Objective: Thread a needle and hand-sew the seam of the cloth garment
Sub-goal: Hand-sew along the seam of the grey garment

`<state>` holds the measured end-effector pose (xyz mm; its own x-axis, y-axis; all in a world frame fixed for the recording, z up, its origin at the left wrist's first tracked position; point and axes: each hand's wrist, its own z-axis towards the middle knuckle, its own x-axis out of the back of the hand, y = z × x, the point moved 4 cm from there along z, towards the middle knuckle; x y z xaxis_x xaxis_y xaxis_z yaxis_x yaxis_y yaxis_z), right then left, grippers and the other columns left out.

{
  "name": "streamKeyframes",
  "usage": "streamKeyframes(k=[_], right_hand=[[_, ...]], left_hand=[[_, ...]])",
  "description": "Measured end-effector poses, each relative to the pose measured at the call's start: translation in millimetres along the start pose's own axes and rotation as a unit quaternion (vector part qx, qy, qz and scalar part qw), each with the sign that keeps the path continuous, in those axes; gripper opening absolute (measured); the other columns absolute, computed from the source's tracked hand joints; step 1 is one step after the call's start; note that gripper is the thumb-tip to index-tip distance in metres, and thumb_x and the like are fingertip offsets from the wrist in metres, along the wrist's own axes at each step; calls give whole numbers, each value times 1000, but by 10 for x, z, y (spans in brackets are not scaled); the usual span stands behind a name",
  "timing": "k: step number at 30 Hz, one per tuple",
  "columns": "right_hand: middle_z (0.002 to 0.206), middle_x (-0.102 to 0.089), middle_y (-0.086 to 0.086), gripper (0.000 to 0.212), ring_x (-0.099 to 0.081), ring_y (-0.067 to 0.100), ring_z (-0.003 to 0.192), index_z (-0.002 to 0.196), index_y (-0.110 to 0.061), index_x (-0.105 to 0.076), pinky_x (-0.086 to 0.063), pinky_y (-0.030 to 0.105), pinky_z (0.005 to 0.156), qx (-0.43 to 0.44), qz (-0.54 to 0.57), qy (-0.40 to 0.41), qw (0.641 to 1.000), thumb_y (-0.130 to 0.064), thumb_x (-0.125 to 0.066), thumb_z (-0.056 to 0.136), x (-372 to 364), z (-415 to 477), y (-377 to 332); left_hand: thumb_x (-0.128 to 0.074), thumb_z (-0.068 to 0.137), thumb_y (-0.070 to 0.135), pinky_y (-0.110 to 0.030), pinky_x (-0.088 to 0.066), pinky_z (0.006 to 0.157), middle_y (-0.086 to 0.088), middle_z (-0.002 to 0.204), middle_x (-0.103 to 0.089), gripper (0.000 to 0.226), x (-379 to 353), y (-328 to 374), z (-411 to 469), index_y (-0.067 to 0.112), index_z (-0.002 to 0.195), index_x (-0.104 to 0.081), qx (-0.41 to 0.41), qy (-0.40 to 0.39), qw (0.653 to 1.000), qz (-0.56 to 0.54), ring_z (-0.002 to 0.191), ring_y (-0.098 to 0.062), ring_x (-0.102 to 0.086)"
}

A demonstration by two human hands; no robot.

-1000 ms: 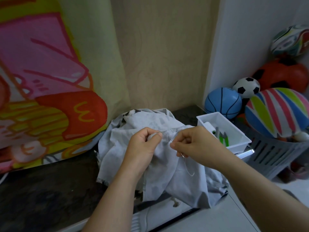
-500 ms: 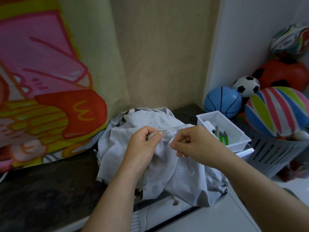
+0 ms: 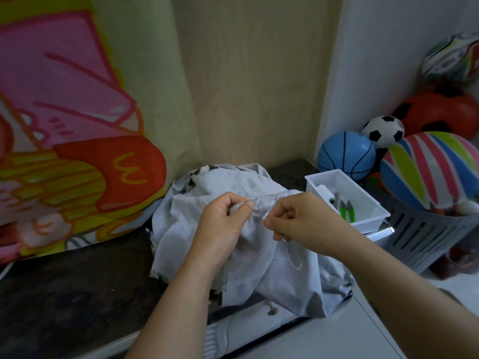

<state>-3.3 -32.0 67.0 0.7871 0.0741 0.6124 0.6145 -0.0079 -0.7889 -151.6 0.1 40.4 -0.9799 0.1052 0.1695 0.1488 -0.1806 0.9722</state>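
We had the big cartoon banner (image 3: 77, 138) filling the left wall, and below it the dark counter (image 3: 64, 294). There, draped over the counter's front edge, lay the pale grey garment (image 3: 272, 275), bunched up towards the middle. Off to the right we saw a slatted basket (image 3: 425, 237) heaped with balls (image 3: 435, 172), and just beside the garment a white tray (image 3: 368, 187) with green-handled snips (image 3: 347, 213) inside. The left hand (image 3: 223, 224) pinched the gathered seam between thumb and curled fingers. The right hand (image 3: 303, 221), close beside it, fingers curled, pinched the white thread (image 3: 295, 263), which looped down beneath it over the cloth; the needle we couldn't pick out
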Motion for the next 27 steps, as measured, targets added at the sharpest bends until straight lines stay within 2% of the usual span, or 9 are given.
streamKeyframes(k=[6, 10, 13, 17, 19, 22, 25, 27], right_hand=[[63, -70, -6, 11, -65, 5, 62, 78, -18, -69, -54, 19, 67, -10, 0, -2, 1000, -26, -67, 85, -5, 15, 6], [61, -69, -6, 17, -61, 2, 54, 75, -15, -69, -49, 9, 56, -23, 23, 9, 999, -28, -66, 85, -10, 29, 6], [60, -69, -3, 18, -56, -1, 48, 73, -12, -70, -45, 6, 51, -26, 44, 31, 998, -25, -66, 86, -9, 44, 21], [64, -69, 4, 11, -56, 4, 49, 83, -7, -66, -46, 9, 51, -21, 134, 48, 990, -18, -68, 84, -41, 33, 15], [72, -71, 8, 16, -59, 5, 53, 90, -8, -60, -50, 14, 57, -9, 180, 36, 983, -17, -70, 83, -22, 21, -23], [85, -72, 13, 12, -64, 9, 64, 90, -5, -63, -53, 18, 66, 15, 193, -3, 981, -12, -69, 83, 37, -20, -91], [91, -73, 7, 7, -68, 9, 78, 89, -9, -71, -54, 14, 69, 50, 182, -42, 981, -12, -68, 83, 64, -71, -132], [89, -74, -1, 9, -67, 3, 82, 91, -14, -72, -49, 8, 68, 80, 161, -42, 983, -11, -67, 84, 58, -93, -178]], left_hand=[[-63, 88, 19, -8, -41, 58, 18, 61, -60, 15, -5, 40, -13, 19, 74, -63, -12, 1, 1000, 16, 61, 5, -53], [-64, 88, 17, -4, -42, 74, 14, 86, -67, 12, -37, 94, -46, 24, 78, -64, -56, 10, 997, 57, 87, 7, -60], [-66, 86, 16, -3, -39, 75, 10, 90, -59, 17, -72, 133, -72, 26, 73, -61, -94, 17, 989, 113, 85, 7, -55], [-64, 89, 20, -6, -41, 63, 5, 79, -66, 12, -62, 67, -64, 17, 77, -65, -32, 23, 995, 87, 72, 1, -57], [-62, 90, 23, -9, -42, 59, 6, 71, -64, 13, -10, 26, -53, 15, 81, -66, 9, 46, 998, 53, 67, -2, -55], [-60, 91, 27, -17, -43, 63, 4, 72, -61, 14, 39, 6, -56, 17, 82, -66, 53, 72, 996, 16, 70, -7, -55], [-58, 92, 28, -20, -43, 66, -1, 82, -67, 14, 47, 32, -70, 19, 85, -67, 62, 77, 995, 7, 77, -9, -59], [-58, 92, 28, -14, -43, 61, 5, 76, -65, 14, 49, 69, -85, 20, 84, -66, 47, 74, 996, 12, 71, -1, -58]])
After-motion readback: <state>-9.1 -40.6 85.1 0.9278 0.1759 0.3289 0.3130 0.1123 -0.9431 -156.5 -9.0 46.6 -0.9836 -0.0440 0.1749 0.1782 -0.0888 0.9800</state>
